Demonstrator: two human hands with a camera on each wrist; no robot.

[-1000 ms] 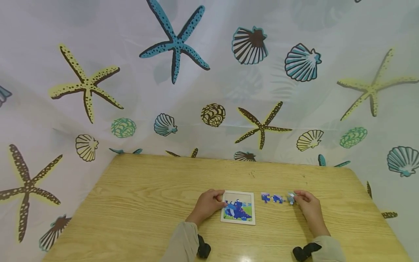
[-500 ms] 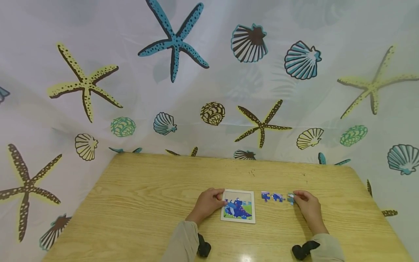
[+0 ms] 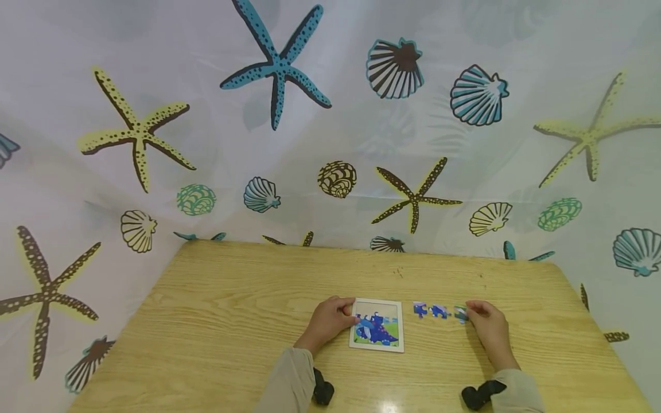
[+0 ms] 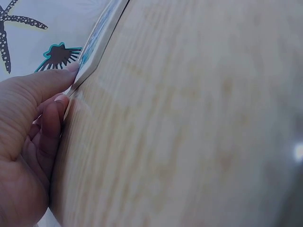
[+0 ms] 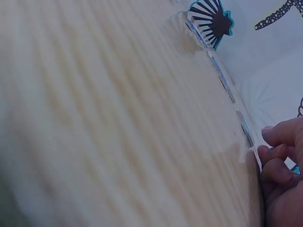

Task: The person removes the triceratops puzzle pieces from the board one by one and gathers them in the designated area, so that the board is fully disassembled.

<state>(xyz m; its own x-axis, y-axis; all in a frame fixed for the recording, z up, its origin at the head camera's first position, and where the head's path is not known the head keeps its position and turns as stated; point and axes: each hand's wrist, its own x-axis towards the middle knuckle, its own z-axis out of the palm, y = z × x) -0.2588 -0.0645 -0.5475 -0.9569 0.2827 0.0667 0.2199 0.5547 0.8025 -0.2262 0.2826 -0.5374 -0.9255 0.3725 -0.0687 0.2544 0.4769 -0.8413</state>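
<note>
A square jigsaw tray (image 3: pixel 377 347) with a pale frame and a partly filled blue dinosaur picture lies on the table. My left hand (image 3: pixel 329 322) grips its left edge, thumb on top; in the left wrist view the thumb (image 4: pixel 52 81) overlaps the tray's rim (image 4: pixel 97 59). To the tray's right are three loose puzzle pieces in a row: a left piece (image 3: pixel 419 310), a middle piece (image 3: pixel 439 311) and a right piece (image 3: pixel 459 314). My right hand (image 3: pixel 488 330) pinches the right piece's outer edge with thumb and forefinger. From the right wrist, that piece (image 5: pixel 245 128) looks flat on the table.
The wooden table (image 3: pixel 248 298) extends around the work. A white cloth (image 3: pixel 310 143) printed with starfish and shells hangs behind it and at both sides. Black straps with camera mounts (image 3: pixel 482 396) sit at both wrists.
The right puzzle piece has turned slightly under my right fingers and its picture shows more clearly. My left hand and the tray stay where they were.
</note>
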